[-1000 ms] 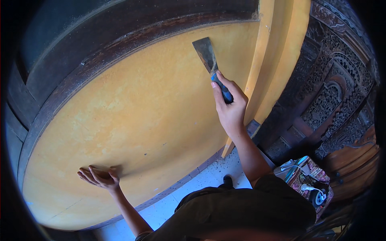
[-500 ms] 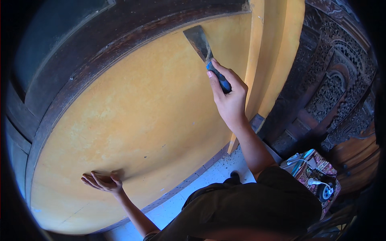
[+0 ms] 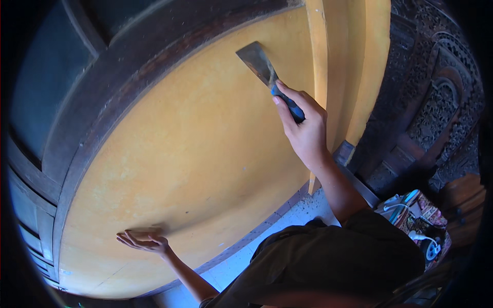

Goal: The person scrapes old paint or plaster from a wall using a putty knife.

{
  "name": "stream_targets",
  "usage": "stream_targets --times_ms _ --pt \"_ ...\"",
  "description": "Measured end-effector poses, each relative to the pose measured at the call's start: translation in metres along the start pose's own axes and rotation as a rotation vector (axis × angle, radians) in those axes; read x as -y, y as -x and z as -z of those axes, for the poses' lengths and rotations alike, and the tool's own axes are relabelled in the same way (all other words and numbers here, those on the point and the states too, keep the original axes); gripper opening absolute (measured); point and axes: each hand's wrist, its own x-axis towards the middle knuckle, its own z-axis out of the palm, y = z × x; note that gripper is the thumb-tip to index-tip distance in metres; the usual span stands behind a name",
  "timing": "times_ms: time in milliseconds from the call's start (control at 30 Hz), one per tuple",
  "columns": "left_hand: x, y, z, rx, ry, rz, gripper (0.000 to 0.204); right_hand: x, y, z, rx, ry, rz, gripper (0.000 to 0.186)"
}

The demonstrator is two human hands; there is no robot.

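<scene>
The right hand (image 3: pixel 308 126) grips the scraper (image 3: pixel 263 65), which is lower below the frame (image 3: pixel 169 43) now, so it faces fresh wall (image 3: pixel 200 133) (I can't tell if they touch). The left hand (image 3: pixel 146 243) is spread, empty.

The right hand (image 3: pixel 307 123) hides part of the scraper (image 3: pixel 267 72), and whether its blade (image 3: pixel 256 57) touches the wall (image 3: pixel 205 138) cannot be told; nor can the left hand's (image 3: pixel 146 242) contact there. The shirt (image 3: pixel 334 256) covers much of the floor (image 3: pixel 310 204) and runs off the lower edge. The dark rim cuts the carved panel (image 3: pixel 436 102) and window frame (image 3: pixel 77 110). Some items on the cloth (image 3: pixel 430 209) are too small to identify.
</scene>
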Motion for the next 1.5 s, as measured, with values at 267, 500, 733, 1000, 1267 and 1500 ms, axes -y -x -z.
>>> stream_targets --times_ms 267,500,733,1000,1267,1500 --pt "-0.100 -0.002 -0.031 0.012 -0.043 0.072 0.076 -0.017 -0.031 0.024 0.052 -0.005 0.061 0.033" --pt "-0.186 -0.013 -0.059 0.007 0.009 0.025 0.076 -0.050 -0.059 0.039 0.061 0.015 0.127 0.035" --pt "-0.226 -0.007 -0.078 0.077 0.048 0.037 0.078 -0.070 -0.059 0.055 0.147 0.039 0.154 0.039" --pt "-0.234 0.005 -0.108 -0.013 -0.016 0.050 0.080 -0.092 -0.067 0.062 0.139 -0.018 0.200 0.038" --pt "-0.238 0.003 -0.107 -0.048 -0.004 0.065 0.077 -0.102 -0.085 0.067 0.107 -0.031 0.159 0.039" --pt "-0.244 -0.005 -0.112 -0.054 -0.033 0.017 0.072 -0.130 -0.068 0.076 0.120 0.020 0.161 0.040"
